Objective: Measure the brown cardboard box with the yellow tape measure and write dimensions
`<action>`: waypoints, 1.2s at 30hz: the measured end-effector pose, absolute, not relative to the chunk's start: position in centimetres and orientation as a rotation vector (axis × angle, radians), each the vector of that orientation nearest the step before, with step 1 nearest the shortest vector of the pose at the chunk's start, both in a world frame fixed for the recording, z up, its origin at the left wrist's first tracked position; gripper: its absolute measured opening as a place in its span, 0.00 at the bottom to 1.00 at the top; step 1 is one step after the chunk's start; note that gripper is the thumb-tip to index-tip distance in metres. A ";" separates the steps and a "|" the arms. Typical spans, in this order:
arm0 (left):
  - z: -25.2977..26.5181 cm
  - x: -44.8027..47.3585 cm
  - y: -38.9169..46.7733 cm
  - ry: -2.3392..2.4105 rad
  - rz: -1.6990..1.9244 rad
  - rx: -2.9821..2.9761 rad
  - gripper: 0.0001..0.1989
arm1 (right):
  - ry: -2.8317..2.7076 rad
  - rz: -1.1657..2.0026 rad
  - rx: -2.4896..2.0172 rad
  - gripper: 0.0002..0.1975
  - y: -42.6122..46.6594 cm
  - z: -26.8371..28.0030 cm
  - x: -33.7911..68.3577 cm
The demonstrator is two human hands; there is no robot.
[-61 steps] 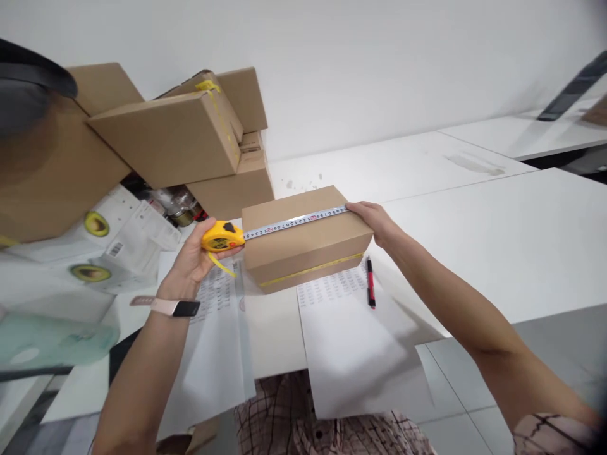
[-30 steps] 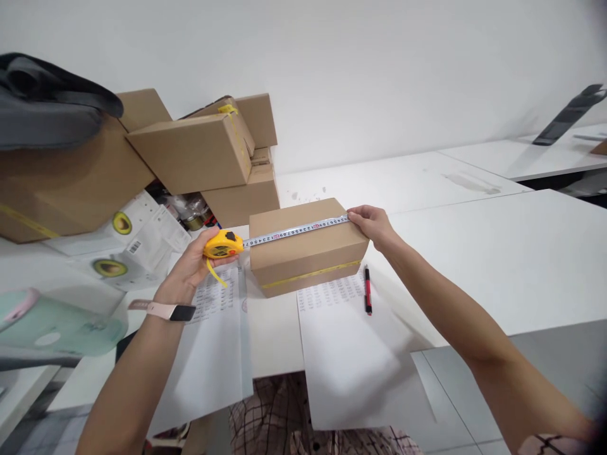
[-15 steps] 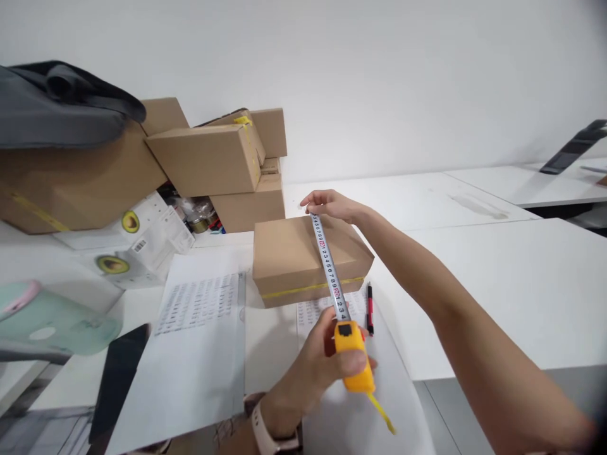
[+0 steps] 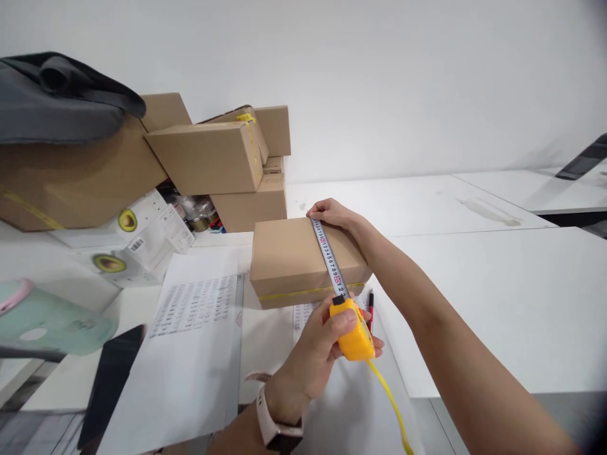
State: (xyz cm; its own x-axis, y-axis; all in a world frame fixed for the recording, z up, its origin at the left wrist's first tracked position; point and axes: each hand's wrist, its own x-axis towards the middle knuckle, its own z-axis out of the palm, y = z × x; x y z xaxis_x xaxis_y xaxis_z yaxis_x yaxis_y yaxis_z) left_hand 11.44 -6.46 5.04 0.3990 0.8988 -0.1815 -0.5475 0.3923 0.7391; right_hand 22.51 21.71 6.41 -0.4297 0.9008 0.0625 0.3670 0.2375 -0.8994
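Observation:
My left hand is wrapped round a yellow tape measure, its thumb on the top of the case and a yellow strap trailing below. From the case the numbered metal blade runs across the top of a closed brown cardboard box toward its far edge. There my right hand pinches the blade's end between thumb and fingers, the tip itself being mostly hidden. A strip of yellow tape crosses the box's near side. Partly under the box lies a printed sheet.
Right of the tape measure lies a red and black pen. Printed papers and a dark flat object are on the left, beside a green bottle. Several cartons are stacked behind, with a grey bag on top.
The tape measure's case has moved up and closer to the box, shortening the exposed blade. My right fingers have closed down at the box's far edge, and the blade now lies lower over the top.

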 end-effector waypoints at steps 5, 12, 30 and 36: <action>5.0 11.6 -6.5 0.651 1.010 0.650 0.29 | -1.903 1.187 -1.110 0.09 21.8 6.5 22.5; 5.4 6.9 -9.4 0.922 1.305 0.868 0.30 | -1.420 0.980 -0.928 0.23 20.1 6.5 27.3; 6.0 -0.3 -3.6 1.062 1.551 1.025 0.26 | -1.683 0.287 -1.397 0.21 9.7 6.4 31.4; 6.2 2.0 -3.4 1.089 1.605 1.097 0.25 | -1.907 -0.302 -1.277 0.21 14.1 8.1 28.2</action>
State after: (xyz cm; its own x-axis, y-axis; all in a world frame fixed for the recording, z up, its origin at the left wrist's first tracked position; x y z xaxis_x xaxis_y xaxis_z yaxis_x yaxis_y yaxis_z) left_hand 1.99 -3.36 6.16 -0.2203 0.9578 0.1847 -0.1824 -0.2265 0.9568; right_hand 28.21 14.14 8.09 -0.1666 0.6663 0.7269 0.8585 0.4606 -0.2255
